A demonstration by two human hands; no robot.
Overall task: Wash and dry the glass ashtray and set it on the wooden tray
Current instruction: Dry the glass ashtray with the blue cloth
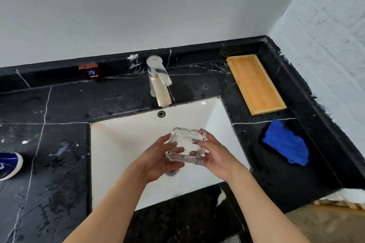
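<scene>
Two hands, left [158,161] and right [215,156], gripping square glass ashtray [186,147] over sink [118,144], hollow facing up

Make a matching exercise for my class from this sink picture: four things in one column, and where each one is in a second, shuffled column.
Things
1. glass ashtray
2. wooden tray
3. blue cloth
4. faucet

Places
A. lying crumpled on the counter right of the sink, nearer the camera
B. standing behind the basin, at its middle
C. held over the basin in the left hand and right hand
D. lying empty on the counter in the far right corner

Pairs: 1-C, 2-D, 3-A, 4-B
</scene>
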